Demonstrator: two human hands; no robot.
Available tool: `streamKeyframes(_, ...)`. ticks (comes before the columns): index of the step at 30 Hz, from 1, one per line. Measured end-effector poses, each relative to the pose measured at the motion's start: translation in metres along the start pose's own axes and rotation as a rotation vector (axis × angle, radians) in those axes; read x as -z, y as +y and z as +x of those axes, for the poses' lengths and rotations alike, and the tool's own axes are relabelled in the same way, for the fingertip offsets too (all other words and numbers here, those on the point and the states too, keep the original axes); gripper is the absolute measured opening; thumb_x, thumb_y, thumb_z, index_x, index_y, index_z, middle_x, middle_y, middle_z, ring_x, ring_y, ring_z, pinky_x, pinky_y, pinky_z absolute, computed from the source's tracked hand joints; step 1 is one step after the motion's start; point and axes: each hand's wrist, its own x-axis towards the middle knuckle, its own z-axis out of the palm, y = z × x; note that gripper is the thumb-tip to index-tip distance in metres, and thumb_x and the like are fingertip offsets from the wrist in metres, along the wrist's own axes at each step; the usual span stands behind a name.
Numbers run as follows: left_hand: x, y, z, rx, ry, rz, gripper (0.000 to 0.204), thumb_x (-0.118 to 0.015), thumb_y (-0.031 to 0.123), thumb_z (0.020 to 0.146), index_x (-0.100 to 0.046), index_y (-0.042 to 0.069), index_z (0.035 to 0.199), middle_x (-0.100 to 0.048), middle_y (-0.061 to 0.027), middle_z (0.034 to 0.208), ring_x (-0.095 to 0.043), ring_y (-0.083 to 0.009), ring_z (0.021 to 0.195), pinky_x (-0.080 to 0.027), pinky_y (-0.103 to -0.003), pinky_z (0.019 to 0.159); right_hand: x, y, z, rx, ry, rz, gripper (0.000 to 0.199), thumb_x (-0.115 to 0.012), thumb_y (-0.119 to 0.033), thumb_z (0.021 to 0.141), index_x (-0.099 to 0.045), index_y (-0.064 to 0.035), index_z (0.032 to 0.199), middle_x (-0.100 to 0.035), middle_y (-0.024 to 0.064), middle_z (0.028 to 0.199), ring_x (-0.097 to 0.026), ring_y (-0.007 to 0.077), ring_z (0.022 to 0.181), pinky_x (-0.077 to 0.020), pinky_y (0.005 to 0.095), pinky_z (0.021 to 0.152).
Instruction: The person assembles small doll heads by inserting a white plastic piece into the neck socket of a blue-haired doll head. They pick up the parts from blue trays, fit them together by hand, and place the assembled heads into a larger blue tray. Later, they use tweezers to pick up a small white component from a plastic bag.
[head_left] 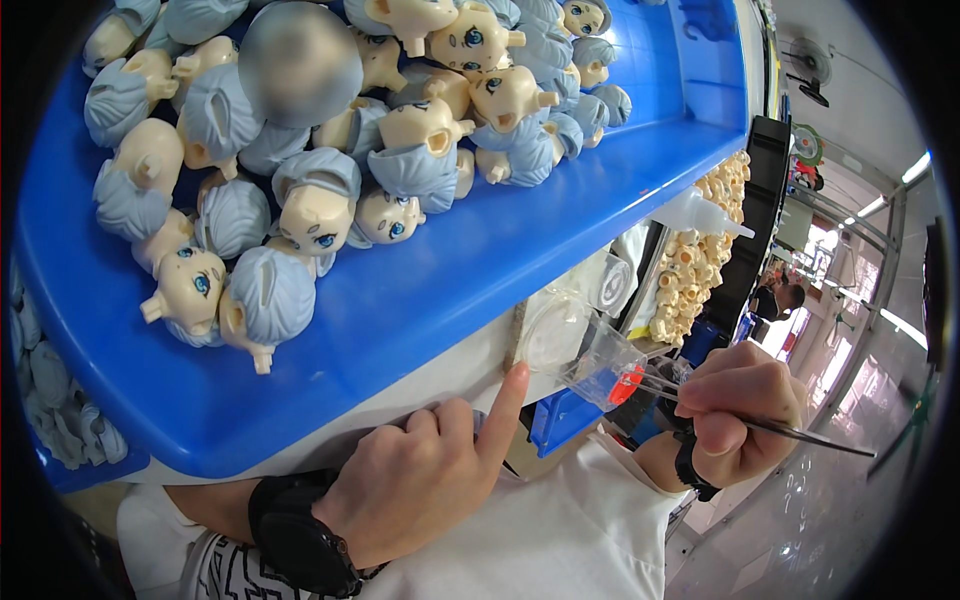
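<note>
My right hand [745, 410] is closed round a thin dark stick-like tool [825, 442]. Its narrow end reaches toward a clear plastic cup [600, 362] with a red patch near its base; whether they touch I cannot tell. My left hand [420, 475] lies at the table edge with the index finger stretched out and the other fingers loosely curled, nothing visible in it. That fingertip is close to a clear round dish [550, 335]. Beyond my hands, doll heads with pale blue hair [318, 205] are piled in a large blue tray [400, 345].
Many small beige parts [690, 285] fill a container to the right, with a white nozzle bottle [700, 215] over them. A blue bin [555, 420] sits below the table edge. More pale blue pieces [60, 400] lie at the far left. Another person [778, 300] is in the background.
</note>
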Motion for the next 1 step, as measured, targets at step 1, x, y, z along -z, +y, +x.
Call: streamKeyframes(1, 0.0010, 0.0006, 0.0002, -0.007, -0.005, 0.003, 0.054, -0.048, 0.007, 0.071, -0.043, 0.003, 0.124, -0.035, 0.0007, 0.060, -0.042, -0.0077, 0.044, -0.035, -0.020, 0.035, 0.0008, -0.0011, -0.0010, -0.006, 0.004, -0.002, 0.036, -0.067, -0.033, 0.071, -0.057, 0.0017, 0.072, -0.055, 0.0060, 0.054, -0.051, 0.0131, 0.041, -0.0375, 0.0207, 0.036)
